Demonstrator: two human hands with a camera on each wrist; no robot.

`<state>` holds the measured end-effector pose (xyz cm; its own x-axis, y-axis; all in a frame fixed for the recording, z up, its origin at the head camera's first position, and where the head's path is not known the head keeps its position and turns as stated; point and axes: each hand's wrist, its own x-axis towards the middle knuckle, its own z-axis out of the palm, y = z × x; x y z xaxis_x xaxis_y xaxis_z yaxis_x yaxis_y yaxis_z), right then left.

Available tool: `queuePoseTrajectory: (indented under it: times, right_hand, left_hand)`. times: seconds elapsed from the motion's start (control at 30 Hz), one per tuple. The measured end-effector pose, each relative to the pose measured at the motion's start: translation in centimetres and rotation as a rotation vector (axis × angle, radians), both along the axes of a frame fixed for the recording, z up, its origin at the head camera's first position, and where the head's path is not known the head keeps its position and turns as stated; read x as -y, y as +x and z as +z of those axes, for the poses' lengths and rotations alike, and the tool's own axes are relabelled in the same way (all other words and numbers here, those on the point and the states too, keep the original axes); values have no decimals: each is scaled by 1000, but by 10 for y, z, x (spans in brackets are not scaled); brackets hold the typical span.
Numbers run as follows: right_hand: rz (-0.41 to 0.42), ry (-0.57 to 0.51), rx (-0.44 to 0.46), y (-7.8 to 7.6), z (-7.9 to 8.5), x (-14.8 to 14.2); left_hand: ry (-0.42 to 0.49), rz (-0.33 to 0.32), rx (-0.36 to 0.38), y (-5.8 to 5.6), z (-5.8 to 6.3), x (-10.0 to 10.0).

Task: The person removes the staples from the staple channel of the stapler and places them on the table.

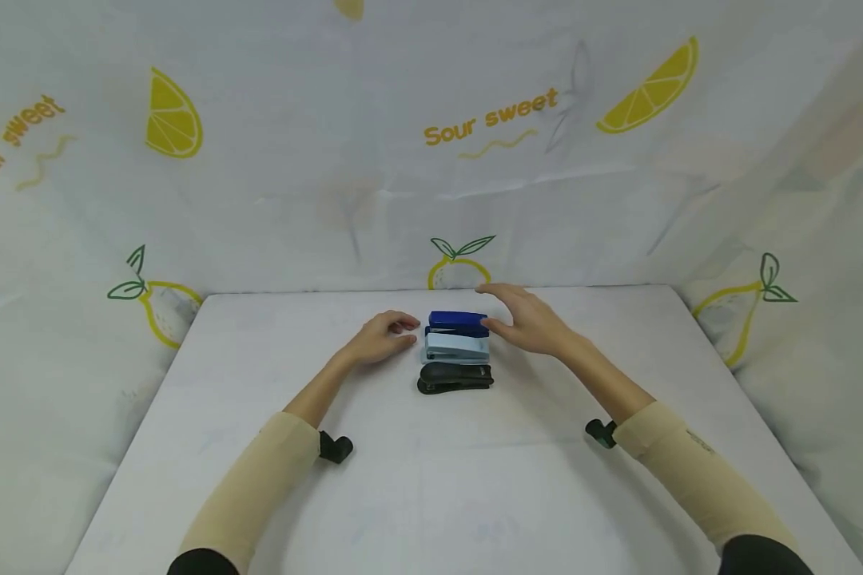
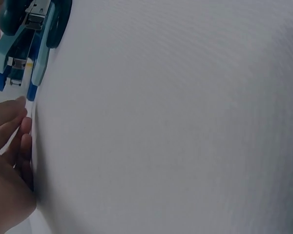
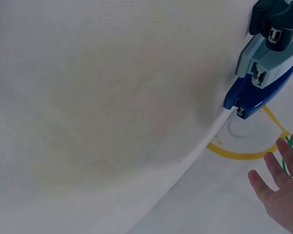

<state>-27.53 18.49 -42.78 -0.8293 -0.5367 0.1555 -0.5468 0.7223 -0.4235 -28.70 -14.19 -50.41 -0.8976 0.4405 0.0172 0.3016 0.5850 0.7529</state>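
3 staplers (image 1: 456, 346) between left hand (image 1: 381, 338) and right hand (image 1: 530, 322).

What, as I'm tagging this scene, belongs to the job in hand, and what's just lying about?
Job in hand, apparently:
dark blue stapler, between the left hand and right hand
light blue stapler
black stapler

Just surroundings:
white table
lemon-print cloth
dark wrist-worn devices

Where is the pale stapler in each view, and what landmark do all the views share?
Head: pale stapler, just below and right of centre.
Left wrist: pale stapler, upper left corner, partly hidden.
Right wrist: pale stapler, upper right, at the edge.
Shared landmark: the blue stapler next to it.
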Motion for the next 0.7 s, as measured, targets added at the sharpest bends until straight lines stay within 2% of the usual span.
queuePoseTrajectory:
  times: [0.23, 0.43, 0.7]
  right_hand:
    - [56, -120, 84, -7, -3, 13]
    - [102, -207, 132, -16, -9, 22]
    - [140, -268, 227, -27, -9, 40]
  left_hand:
    - [11, 108, 25, -6, -5, -11]
    - [-21, 105, -12, -10, -10, -14]
    - [-66, 124, -87, -9, -10, -17]
